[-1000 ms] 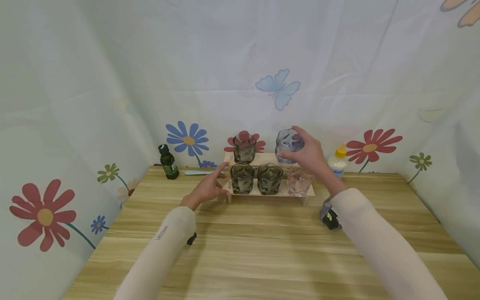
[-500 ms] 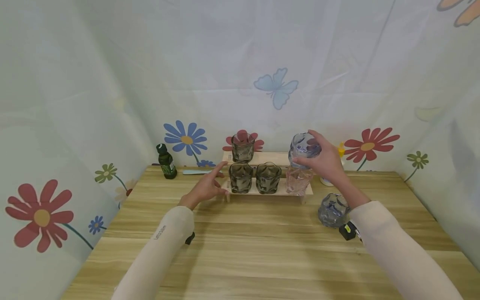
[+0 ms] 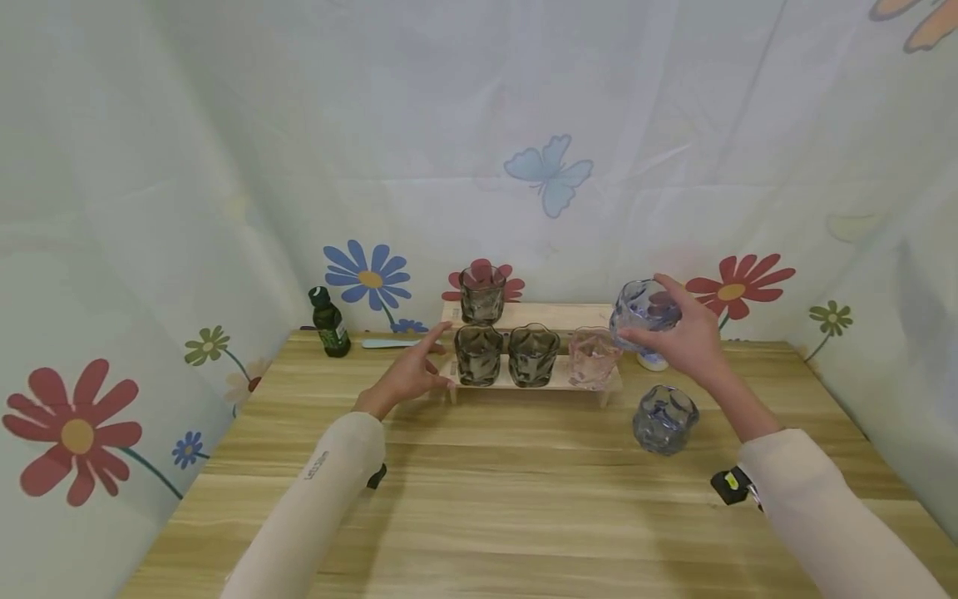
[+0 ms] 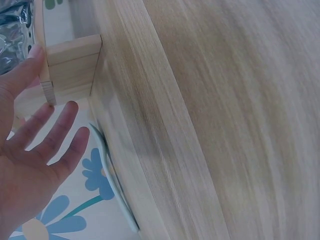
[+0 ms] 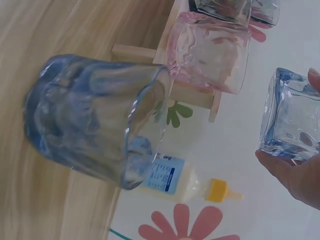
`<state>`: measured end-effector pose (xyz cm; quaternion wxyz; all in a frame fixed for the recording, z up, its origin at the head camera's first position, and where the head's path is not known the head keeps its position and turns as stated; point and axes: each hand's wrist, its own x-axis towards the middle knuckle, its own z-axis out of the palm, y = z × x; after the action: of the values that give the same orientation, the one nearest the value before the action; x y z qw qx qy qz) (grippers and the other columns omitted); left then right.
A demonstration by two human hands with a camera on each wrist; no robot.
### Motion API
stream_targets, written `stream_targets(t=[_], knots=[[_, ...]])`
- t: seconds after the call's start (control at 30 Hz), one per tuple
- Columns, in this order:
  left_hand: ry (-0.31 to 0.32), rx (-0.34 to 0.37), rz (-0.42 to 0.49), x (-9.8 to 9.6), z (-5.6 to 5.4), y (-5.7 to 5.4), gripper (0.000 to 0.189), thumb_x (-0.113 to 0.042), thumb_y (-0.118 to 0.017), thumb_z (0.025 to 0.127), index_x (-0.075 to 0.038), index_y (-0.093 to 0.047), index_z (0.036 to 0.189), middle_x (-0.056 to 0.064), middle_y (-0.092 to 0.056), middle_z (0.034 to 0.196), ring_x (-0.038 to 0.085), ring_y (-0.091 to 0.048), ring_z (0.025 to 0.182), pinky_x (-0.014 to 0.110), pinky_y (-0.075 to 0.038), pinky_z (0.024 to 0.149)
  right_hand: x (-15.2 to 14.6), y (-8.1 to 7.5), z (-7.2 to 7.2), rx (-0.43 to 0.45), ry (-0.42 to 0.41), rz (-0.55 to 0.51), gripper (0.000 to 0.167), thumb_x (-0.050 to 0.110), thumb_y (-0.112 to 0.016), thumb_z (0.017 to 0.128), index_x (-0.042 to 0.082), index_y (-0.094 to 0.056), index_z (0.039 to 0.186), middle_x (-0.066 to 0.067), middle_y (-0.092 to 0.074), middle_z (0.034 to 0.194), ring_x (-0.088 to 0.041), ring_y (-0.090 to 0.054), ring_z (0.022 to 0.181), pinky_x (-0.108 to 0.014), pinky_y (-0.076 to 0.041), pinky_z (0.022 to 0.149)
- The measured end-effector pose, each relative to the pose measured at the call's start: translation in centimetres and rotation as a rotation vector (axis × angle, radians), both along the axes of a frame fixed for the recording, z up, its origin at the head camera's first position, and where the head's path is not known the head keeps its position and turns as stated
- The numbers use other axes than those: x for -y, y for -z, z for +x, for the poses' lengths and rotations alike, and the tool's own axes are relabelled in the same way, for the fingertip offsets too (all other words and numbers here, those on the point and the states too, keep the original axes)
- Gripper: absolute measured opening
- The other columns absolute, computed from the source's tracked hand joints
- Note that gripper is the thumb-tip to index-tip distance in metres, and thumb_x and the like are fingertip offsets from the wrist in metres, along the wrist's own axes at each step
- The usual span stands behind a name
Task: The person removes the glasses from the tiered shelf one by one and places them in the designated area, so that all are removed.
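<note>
My right hand [image 3: 684, 337] holds a clear blue glass [image 3: 636, 312] by its side, thumb and fingers spread around it, in the air right of the two-tier wooden rack [image 3: 554, 316]. The right wrist view shows this glass at its right edge. A second blue glass [image 5: 95, 120] stands on the table below. At the rack's left end my left hand [image 3: 407, 376] rests its fingertips, fingers loosely extended. On the lower tier stand two dark grey glasses [image 3: 479, 358] and a pink glass [image 3: 594, 359]. Another grey glass [image 3: 482, 295] is on the upper tier's left side.
A dark green bottle [image 3: 329, 323] and a pale blue flat utensil [image 3: 391, 343] are at the back left. Behind my right hand, a bottle with a yellow nozzle [image 5: 172, 175] stands by the flowered cloth [image 3: 419, 133]. The wooden table [image 3: 524, 482] extends in front.
My right hand has carried the blue glass from over the upper tier to the right, past the rack's end. The other blue glass has come into full view. My left hand stays put.
</note>
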<state>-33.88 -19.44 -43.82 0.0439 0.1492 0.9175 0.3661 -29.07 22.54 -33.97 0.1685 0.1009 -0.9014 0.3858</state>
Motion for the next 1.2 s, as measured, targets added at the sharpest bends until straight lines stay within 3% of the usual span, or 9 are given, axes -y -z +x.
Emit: stream_targets(t=[0.4, 0.9, 1.2], knots=[[0.006, -0.001, 0.003, 0.2, 0.0, 0.1, 0.106, -0.017, -0.084, 0.082, -0.039, -0.015, 0.159, 0.020, -0.052, 0.145, 0.026, -0.069, 0.091, 0.042, -0.057, 0.076, -2.8, 1.4, 1.0, -0.009, 0.044, -0.015, 0.094, 0.025, -0.087, 0.078, 0.005, -0.034, 0.154, -0.029, -0.057, 0.132, -0.049, -0.049, 0.126, -0.065, -0.040, 0.100], [0.015, -0.011, 0.020, 0.2, 0.0, 0.1, 0.105, -0.016, -0.084, 0.082, -0.039, -0.016, 0.159, 0.021, -0.054, 0.144, 0.028, -0.070, 0.092, 0.044, -0.057, 0.078, -6.4, 2.9, 2.3, 0.056, 0.121, 0.003, 0.099, 0.029, -0.087, 0.079, 0.008, -0.029, 0.157, -0.034, -0.046, 0.144, -0.056, -0.039, 0.133, -0.072, -0.033, 0.103], [0.011, -0.012, 0.005, 0.1, -0.1, 0.2, 0.105, -0.018, -0.083, 0.083, -0.041, -0.014, 0.159, 0.020, -0.052, 0.145, 0.029, -0.070, 0.093, 0.045, -0.057, 0.080, -8.4, 4.5, 2.7, 0.084, 0.166, 0.010, 0.099, 0.030, -0.084, 0.082, 0.004, -0.025, 0.157, -0.035, -0.051, 0.136, -0.054, -0.044, 0.127, -0.068, -0.036, 0.101]])
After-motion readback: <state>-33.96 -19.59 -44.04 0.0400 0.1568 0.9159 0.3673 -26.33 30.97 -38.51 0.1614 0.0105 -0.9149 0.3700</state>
